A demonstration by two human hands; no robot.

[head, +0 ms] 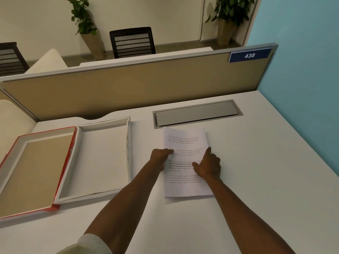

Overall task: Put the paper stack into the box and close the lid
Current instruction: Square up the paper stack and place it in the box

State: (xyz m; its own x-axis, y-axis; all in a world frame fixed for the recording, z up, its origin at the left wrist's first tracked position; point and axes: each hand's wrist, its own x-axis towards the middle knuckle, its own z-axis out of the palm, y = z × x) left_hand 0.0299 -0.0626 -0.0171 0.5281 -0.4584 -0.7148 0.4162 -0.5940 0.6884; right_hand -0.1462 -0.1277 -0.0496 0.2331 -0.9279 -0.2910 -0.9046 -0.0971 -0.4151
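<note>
I see the paper stack (pixel 185 143), printed with text, lying flat on the white desk (pixel 256 180) right of centre, just below the grey cable hatch (pixel 196 113). My left hand (pixel 160 155) rests at its left edge, fingers curled onto the sheet; whether it grips I cannot tell. My right hand (pixel 208 165) lies on top, forefinger stretched along the right edge, thumb spread, holding nothing. The open box (pixel 102 160) sits left of centre, apart from the paper, its red-edged lid (pixel 33 173) folded out at far left.
</note>
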